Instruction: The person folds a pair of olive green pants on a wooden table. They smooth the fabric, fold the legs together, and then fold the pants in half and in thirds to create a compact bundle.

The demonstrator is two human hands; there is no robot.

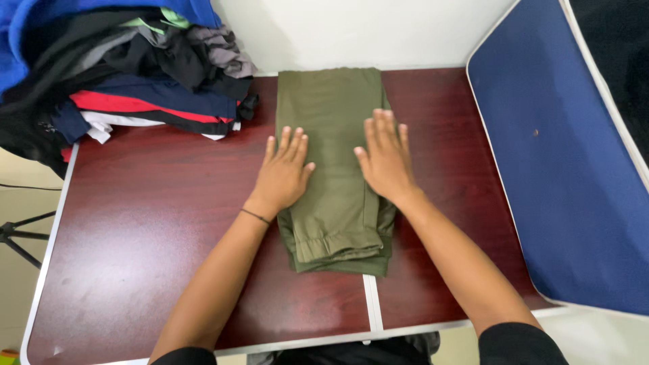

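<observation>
The folded trousers (334, 155) are plain olive green. The table (155, 223) is dark reddish brown with a white edge. The pile of clothes (128, 67) shows blue, black, grey, light green, red, navy and white. The flat panel (561, 155) is dark blue with white trim. The wristband (255, 216) is black.

Bare bench (155, 223) lies open from 7 to 9 o'clock of the folded olive trousers (334, 169); a heap of clothes (135, 74) blocks 10 o'clock, a blue panel (561, 176) walls off 3 o'clock, leaving a narrow strip between.
</observation>
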